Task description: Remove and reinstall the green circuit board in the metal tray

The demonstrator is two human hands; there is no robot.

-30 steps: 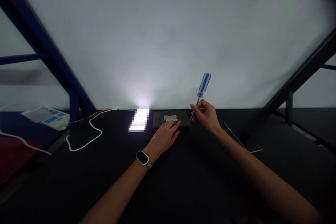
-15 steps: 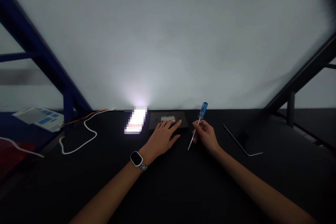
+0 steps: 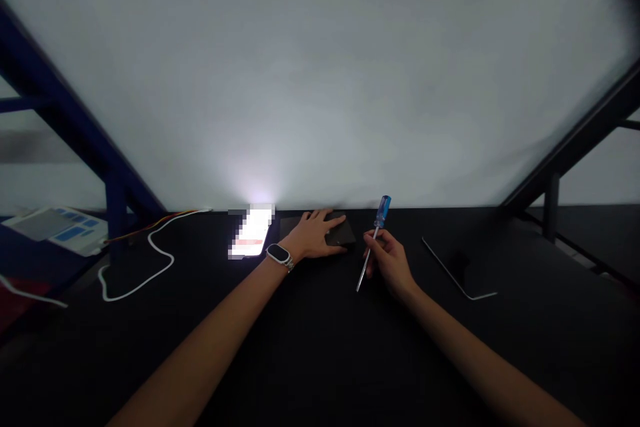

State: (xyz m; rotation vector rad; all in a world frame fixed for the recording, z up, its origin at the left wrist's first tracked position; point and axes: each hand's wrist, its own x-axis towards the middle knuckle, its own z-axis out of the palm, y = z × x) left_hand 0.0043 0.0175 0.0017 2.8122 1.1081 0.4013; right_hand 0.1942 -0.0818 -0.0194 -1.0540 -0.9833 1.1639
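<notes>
Left hand (image 3: pixel 314 235) slid over plate (image 3: pixel 343 233) (right (image 3: pixel 390 263) grips screwdriver (image 3: pixel 383 211))

Showed blue-and-white stripes on the screwdriver handle (image 3: pixel 383 211), black across the table (image 3: pixel 320 347), white along the cable (image 3: pixel 143 282).

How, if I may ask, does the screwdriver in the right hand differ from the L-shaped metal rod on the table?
The screwdriver stands in the right hand; the L-shaped metal rod lies on the table. The screwdriver is straight with a blue handle; the rod is bent and bare. Both have a thin metal shaft.
</notes>
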